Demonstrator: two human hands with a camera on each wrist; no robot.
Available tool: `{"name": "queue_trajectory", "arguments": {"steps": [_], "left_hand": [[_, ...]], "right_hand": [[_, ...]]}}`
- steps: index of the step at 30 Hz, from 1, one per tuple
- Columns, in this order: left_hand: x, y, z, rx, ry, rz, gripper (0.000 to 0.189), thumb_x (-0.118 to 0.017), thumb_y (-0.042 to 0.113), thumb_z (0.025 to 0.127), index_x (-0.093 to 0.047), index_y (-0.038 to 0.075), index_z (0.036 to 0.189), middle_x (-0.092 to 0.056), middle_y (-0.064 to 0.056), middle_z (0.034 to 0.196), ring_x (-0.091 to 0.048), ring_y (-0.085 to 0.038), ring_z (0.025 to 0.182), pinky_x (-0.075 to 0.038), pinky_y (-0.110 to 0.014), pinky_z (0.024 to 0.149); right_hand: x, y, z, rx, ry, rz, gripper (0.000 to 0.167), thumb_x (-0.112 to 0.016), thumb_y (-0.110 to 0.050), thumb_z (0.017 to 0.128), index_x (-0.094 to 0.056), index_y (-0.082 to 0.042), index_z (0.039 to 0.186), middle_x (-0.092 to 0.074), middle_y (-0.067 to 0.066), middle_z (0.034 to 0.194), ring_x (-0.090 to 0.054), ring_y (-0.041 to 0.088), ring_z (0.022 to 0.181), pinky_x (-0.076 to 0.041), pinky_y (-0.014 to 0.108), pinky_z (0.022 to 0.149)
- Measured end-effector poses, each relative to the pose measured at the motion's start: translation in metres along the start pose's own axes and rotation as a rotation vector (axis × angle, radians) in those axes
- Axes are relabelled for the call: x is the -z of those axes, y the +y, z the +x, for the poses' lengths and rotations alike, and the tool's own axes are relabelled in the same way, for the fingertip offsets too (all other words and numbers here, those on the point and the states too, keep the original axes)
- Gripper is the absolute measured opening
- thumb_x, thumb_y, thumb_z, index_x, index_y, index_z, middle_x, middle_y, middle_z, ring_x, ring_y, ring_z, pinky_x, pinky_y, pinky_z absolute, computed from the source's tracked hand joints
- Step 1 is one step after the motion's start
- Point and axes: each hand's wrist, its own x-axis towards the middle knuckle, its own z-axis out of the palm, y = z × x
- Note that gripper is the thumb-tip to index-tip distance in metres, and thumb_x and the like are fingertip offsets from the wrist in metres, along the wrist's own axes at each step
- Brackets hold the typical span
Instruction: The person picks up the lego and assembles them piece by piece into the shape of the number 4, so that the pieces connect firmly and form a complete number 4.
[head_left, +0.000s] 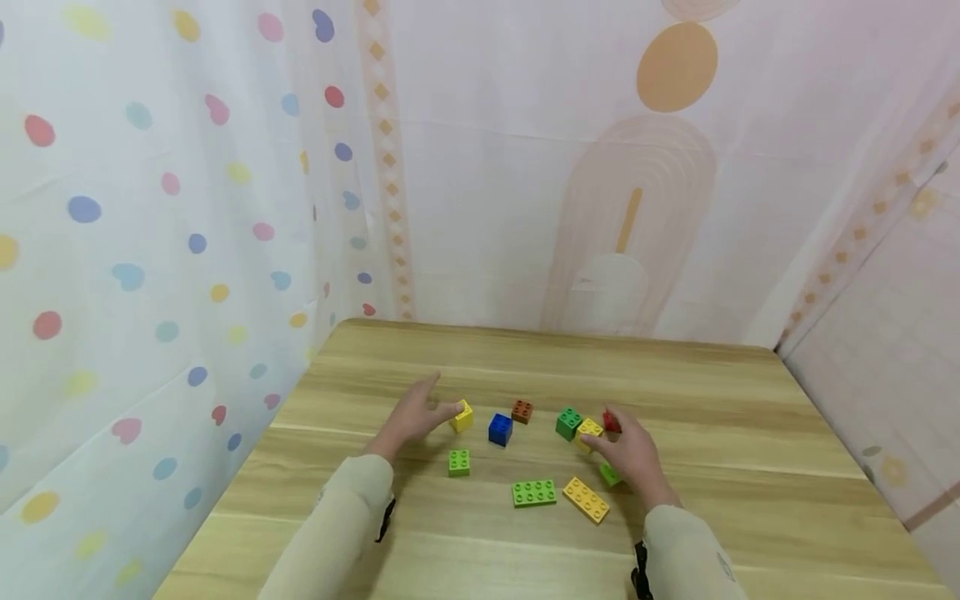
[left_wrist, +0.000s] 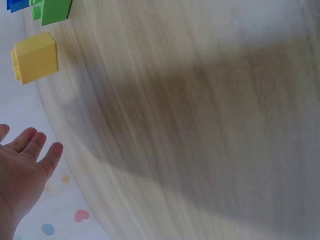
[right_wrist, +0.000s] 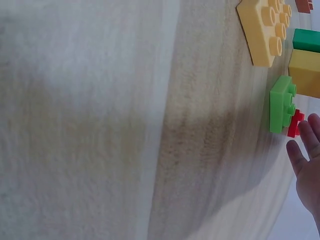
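Well in from the far edge of the table [head_left: 480, 350], the left hand [head_left: 411, 419] is spread beside a yellow block [head_left: 465, 417] and the right hand [head_left: 636, 454], also spread, is at a second yellow block [head_left: 589, 429], where careless closing may knock the crowding green block [head_left: 568, 423] or red block [head_left: 610, 422].

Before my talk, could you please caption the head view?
Left hand and right hand among colourful bricks on a tabletop.

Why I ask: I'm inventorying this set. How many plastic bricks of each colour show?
Yellow plastic bricks, two blocky, one oblong: 3
Lime green plastic bricks, one square, one oblong, one partly hidden: 3
Dark green blocky plastic brick: 1
Blue blocky plastic brick: 1
Brown square plastic brick: 1
Red plastic brick, partly hidden: 1
Total: 10
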Motion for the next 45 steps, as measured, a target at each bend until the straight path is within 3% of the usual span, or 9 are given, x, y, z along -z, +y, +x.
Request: {"name": "queue_trajectory", "arguments": {"steps": [11, 20, 32, 45], "left_hand": [[-0.009, -0.003, 0.001, 0.039, 0.001, -0.136, 0.070, -0.077, 0.030, 0.089, -0.047, 0.001, 0.144, -0.053, -0.020, 0.138, -0.051, -0.035, 0.123, -0.043, -0.052, 0.101], [-0.018, -0.009, 0.002, 0.053, 0.009, -0.155, 0.048, -0.080, 0.020, 0.085, -0.061, 0.002, 0.125, -0.061, -0.009, 0.111, -0.054, -0.024, 0.099, -0.047, -0.040, 0.086], [-0.025, -0.008, 0.007, 0.041, 0.012, -0.156, 0.029, -0.079, 0.009, 0.085, -0.062, 0.002, 0.107, -0.060, -0.008, 0.098, -0.054, -0.021, 0.089, -0.047, -0.034, 0.078], [-0.010, -0.013, 0.013, 0.034, 0.050, -0.169, 0.028, -0.072, 0.012, 0.092, -0.063, 0.000, 0.115, -0.063, -0.007, 0.099, -0.059, -0.020, 0.091, -0.050, -0.034, 0.080]], "right_hand": [[-0.001, 0.009, -0.002, -0.067, -0.007, 0.071, 0.063, -0.079, -0.029, 0.087, -0.055, 0.004, 0.135, -0.058, 0.022, 0.130, -0.054, 0.036, 0.118, -0.044, 0.051, 0.099], [-0.005, 0.007, 0.000, -0.035, -0.003, 0.010, 0.060, -0.079, -0.029, 0.086, -0.059, 0.007, 0.130, -0.060, 0.023, 0.128, -0.056, 0.037, 0.115, -0.045, 0.053, 0.097], [-0.012, 0.007, 0.004, -0.047, 0.012, 0.032, 0.049, -0.079, -0.023, 0.086, -0.064, 0.000, 0.127, -0.066, 0.014, 0.115, -0.058, 0.028, 0.099, -0.048, 0.046, 0.089], [-0.019, -0.008, 0.014, -0.002, -0.069, 0.061, 0.041, -0.077, -0.017, 0.088, -0.066, -0.003, 0.125, -0.067, 0.009, 0.114, -0.060, 0.025, 0.102, -0.049, 0.047, 0.092]]}}
